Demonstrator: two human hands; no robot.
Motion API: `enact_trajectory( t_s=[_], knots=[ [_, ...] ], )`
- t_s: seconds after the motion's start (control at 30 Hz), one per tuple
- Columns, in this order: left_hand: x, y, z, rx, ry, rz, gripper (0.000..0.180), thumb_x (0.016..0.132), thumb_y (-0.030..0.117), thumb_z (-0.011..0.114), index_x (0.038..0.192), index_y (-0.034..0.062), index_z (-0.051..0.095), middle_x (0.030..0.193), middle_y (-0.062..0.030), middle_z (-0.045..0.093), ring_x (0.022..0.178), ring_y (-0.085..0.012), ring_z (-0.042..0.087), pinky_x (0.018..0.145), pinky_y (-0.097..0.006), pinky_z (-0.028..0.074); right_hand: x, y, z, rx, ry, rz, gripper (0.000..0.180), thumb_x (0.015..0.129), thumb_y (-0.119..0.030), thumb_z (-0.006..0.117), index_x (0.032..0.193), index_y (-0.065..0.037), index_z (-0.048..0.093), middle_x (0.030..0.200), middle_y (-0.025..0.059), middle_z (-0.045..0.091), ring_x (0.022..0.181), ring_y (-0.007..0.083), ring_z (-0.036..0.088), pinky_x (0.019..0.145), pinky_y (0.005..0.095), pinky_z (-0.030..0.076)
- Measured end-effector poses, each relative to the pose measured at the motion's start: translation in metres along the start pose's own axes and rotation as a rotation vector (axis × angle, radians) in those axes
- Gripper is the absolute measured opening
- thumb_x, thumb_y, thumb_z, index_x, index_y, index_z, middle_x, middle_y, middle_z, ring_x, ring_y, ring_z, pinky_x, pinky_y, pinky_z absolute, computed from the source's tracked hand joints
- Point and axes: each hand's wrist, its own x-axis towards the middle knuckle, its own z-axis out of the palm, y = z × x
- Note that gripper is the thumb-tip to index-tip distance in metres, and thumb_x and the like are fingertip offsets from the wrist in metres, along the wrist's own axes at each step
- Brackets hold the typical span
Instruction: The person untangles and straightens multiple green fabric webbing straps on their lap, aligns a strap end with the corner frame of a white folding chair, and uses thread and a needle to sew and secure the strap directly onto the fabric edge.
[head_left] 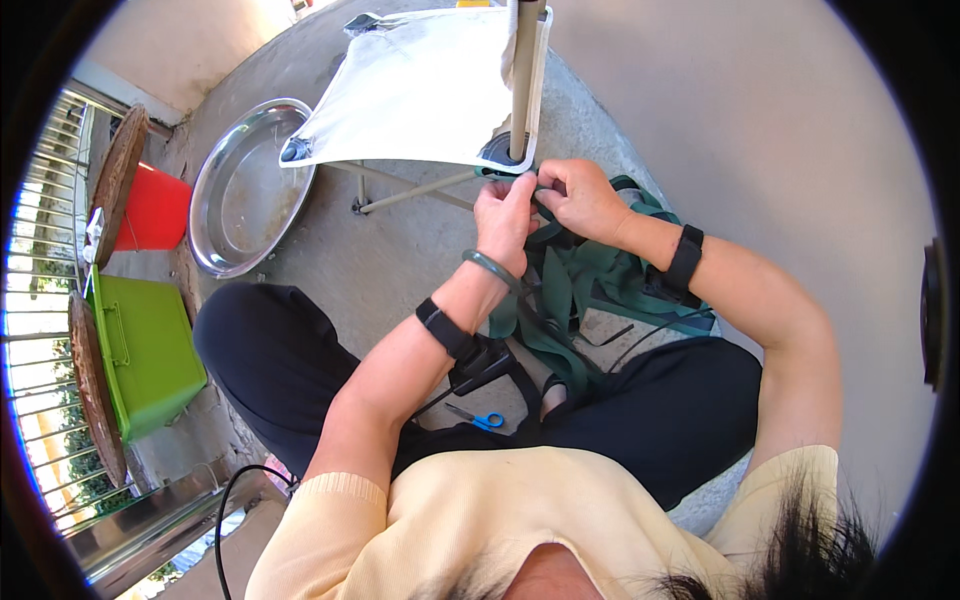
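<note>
Here, left hand [505, 215] and right hand [580, 197], each grip pinching dark green strap [560, 290], green box [150, 350] far left.

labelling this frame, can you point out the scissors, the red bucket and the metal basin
scissors [486, 420], head view, blue handle
red bucket [155, 210], head view, side wall
metal basin [240, 195], head view, bare inner floor
</note>
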Motion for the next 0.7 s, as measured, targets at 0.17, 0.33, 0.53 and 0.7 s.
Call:
enact_trajectory(
  t_s=[0.17, 0.33, 0.53, 0.7],
  knots=[
    [0.007, -0.006, -0.012, 0.030, -0.031, 0.090, 0.012, 0.081, 0.011, 0.047, 0.078, 0.0012, 0.054, 0.073, -0.0064, 0.059, 0.065, -0.0139, 0.056, 0.056, -0.026, 0.045, 0.001, 0.006, 0.011, 0.118, -0.031, 0.072, 0.009, 0.068, -0.008, 0.060, 0.069, -0.001, 0.055, 0.061, 0.0120, 0.056, 0.056, 0.0203, 0.054, 0.053, 0.0321, 0.042],
    [0.001, -0.016, -0.030, 0.170, -0.119, 0.163, 0.015, 0.082, 0.012, 0.045, 0.076, 0.0011, 0.054, 0.073, -0.0038, 0.058, 0.063, -0.0110, 0.053, 0.055, -0.025, 0.044, -0.003, -0.010, 0.011, 0.523, -0.206, 0.292, 0.018, 0.080, -0.018, 0.062, 0.077, -0.002, 0.056, 0.066, 0.0012, 0.055, 0.059, 0.0088, 0.051, 0.052, 0.0225, 0.043],
    [0.000, -0.018, -0.034, 0.195, -0.114, 0.171, 0.014, 0.079, 0.009, 0.045, 0.070, 0.0030, 0.054, 0.066, 0.0012, 0.053, 0.058, -0.0073, 0.045, 0.052, -0.023, 0.038, 0.005, 0.012, 0.020, 0.541, -0.077, 0.484, 0.023, 0.077, -0.021, 0.066, 0.076, 0.000, 0.057, 0.065, 0.0052, 0.057, 0.057, 0.0116, 0.053, 0.053, 0.0256, 0.045],
    [-0.007, -0.024, -0.037, 0.487, -0.085, 0.307, 0.017, 0.072, 0.007, 0.048, 0.058, -0.0014, 0.046, 0.053, 0.0041, 0.042, 0.052, -0.0047, 0.036, 0.045, -0.025, 0.031, 0.008, 0.039, 0.017, 0.328, 0.081, 0.158, 0.011, 0.072, -0.010, 0.062, 0.073, 0.000, 0.057, 0.061, 0.0061, 0.056, 0.057, 0.0126, 0.052, 0.053, 0.0284, 0.043]
  ],
)
